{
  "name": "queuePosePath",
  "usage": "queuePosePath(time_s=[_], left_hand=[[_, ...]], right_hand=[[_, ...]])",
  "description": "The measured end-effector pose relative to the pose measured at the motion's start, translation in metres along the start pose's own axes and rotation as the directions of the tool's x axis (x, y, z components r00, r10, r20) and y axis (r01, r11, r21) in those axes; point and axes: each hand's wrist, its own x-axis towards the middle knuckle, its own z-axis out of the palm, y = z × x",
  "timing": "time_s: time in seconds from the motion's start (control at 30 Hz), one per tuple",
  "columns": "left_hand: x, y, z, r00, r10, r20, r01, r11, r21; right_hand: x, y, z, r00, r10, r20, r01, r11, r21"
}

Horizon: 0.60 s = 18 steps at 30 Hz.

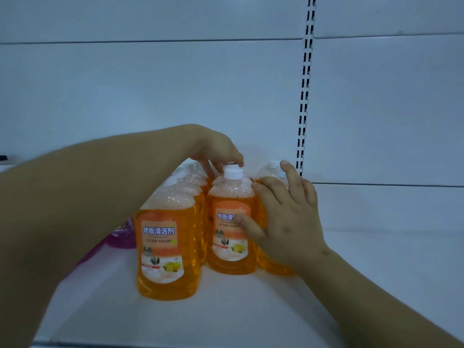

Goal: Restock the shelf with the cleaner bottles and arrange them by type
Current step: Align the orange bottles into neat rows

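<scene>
On the white shelf (251,310), the orange bottles (165,249) stand in tight rows towards the back. The left hand (218,149) pinches a rear cap (229,164). The right hand (288,222) lies spread against the middle bottle (231,247) and the bottle beside it. A hard nudge could topple the rows (they stand touching). Labels read 地板清洁剂 above pictured citrus; the smaller print is illegible. A purple bottle (123,234) sits half hidden to the left.

Orange cleaner bottles (167,249), white caps, upright in close rows on white shelf (251,310)
</scene>
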Motion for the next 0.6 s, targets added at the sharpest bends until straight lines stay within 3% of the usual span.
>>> queuePosePath(time_s=[0.6], left_hand=[[-0.0048, 0.0029, 0.0056, 0.999, -0.024, 0.025, 0.022, 0.997, 0.079]], right_hand=[[0.0, 0.0021, 0.0033, 1.0, -0.001, 0.009, 0.001, 1.0, 0.008]])
